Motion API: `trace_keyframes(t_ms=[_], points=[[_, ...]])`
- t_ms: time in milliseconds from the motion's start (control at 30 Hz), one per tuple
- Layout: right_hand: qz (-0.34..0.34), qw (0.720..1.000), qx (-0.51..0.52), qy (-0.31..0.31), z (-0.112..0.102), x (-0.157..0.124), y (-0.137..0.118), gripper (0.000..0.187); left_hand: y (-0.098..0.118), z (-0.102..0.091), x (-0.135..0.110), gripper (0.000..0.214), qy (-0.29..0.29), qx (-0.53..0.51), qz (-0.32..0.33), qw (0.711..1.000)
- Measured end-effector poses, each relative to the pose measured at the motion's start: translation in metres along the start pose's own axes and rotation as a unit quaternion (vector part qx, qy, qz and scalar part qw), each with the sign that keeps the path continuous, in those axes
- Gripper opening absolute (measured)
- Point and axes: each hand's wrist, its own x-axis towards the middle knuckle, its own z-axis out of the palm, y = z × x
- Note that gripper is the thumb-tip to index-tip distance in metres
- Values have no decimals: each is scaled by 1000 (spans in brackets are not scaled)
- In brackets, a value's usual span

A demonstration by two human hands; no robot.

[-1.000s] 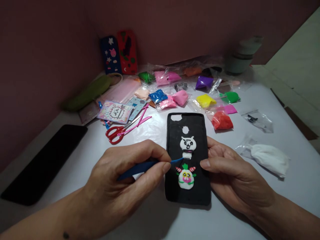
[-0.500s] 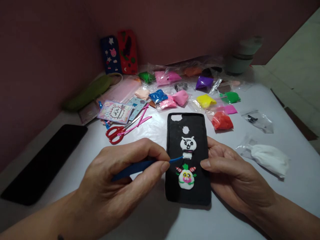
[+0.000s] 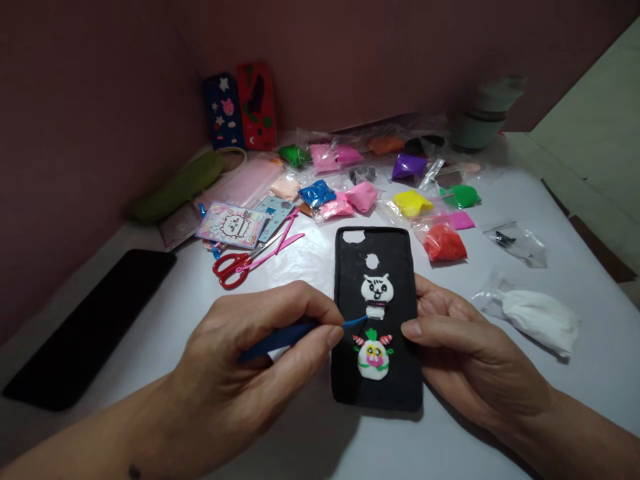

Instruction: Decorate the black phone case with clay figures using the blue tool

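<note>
My left hand (image 3: pixel 280 353) pinches a slim blue modelling tool (image 3: pixel 280 338) between thumb and fingers. The tool's thin tip meets the left edge of a small white clay piece (image 3: pixel 375 312) on a black phone case (image 3: pixel 347 287). Above that piece is a white clay animal face (image 3: pixel 377 289) with black markings. Below it sits a white clay figure (image 3: pixel 373 360) with red-striped horns and green bits. My right hand (image 3: pixel 465 340) grips the case by its right edge, thumb on top and fingers underneath.
Bagged clay in several colours, such as yellow (image 3: pixel 413 203) and red (image 3: pixel 444 243), lies behind the case. Red-handled scissors (image 3: pixel 231 270) and cards (image 3: pixel 231 225) are left of it. A black phone-like slab (image 3: pixel 90 327) lies far left; bagged white clay (image 3: pixel 540 317) is at right.
My left hand and the blue tool have shifted slightly right and down, the tip staying at the white piece's left edge. My right hand and the case look almost unmoved.
</note>
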Motion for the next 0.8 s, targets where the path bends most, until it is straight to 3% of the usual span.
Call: trace_keyframes(t_ms=[633,700,800], points=[[-5,1000,-26,10,1,-1,0,41,3,-6,0,12,-6,-27,5,1000],[-13,999,-30,15,1,0,1,40,4,-6,-4,14,-36,-51,27,998],[-16,999,-33,23,1,1,0,42,0,-1,-10,15,-74,-107,122,984]])
